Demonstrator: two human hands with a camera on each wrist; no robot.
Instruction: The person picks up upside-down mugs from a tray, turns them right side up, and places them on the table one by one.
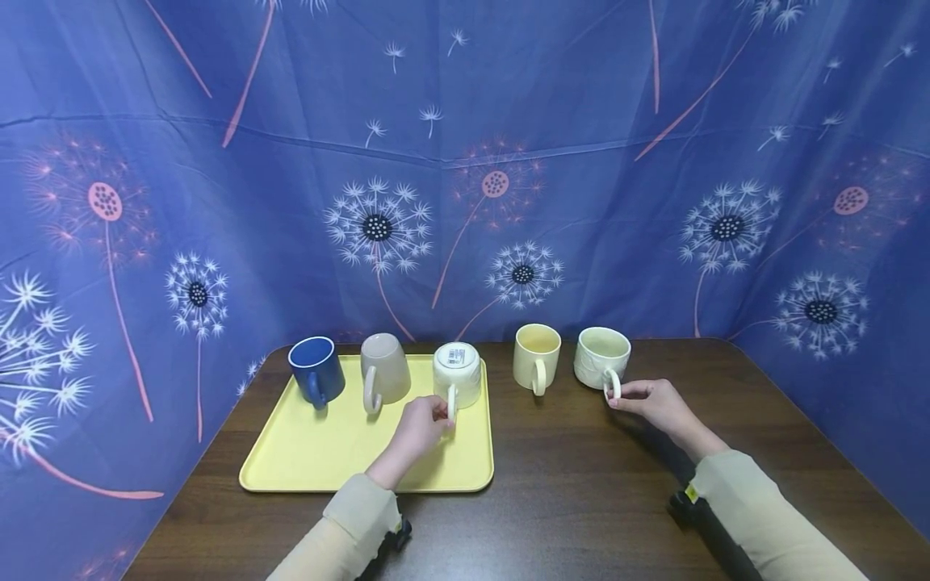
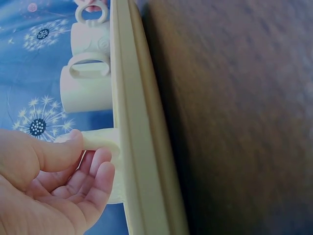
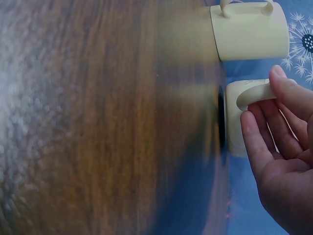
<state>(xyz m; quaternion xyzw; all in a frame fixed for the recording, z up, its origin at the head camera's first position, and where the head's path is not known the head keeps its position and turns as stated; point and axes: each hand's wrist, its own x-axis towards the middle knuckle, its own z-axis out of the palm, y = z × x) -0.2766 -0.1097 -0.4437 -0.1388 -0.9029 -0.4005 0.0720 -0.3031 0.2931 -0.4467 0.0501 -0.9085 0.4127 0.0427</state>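
Observation:
A white mug (image 1: 465, 381) stands upside down at the right end of the yellow tray (image 1: 312, 460), its base with a label facing up. My left hand (image 1: 421, 428) pinches its handle between thumb and fingers; the left wrist view shows that thumb (image 2: 63, 149) on the handle. Off the tray, a pale green mug (image 1: 599, 363) is upright on the table. My right hand (image 1: 659, 407) holds this mug's handle (image 3: 259, 94) between thumb and fingers. Between the two held mugs stands an upright pale yellow mug (image 1: 526, 367), with neither hand on it.
On the tray's left side are an upright blue mug (image 1: 327, 373) and an upside-down grey mug (image 1: 392, 369). The dark wooden table (image 1: 567, 484) runs back to a blue cloth (image 1: 610, 226) printed with dandelions.

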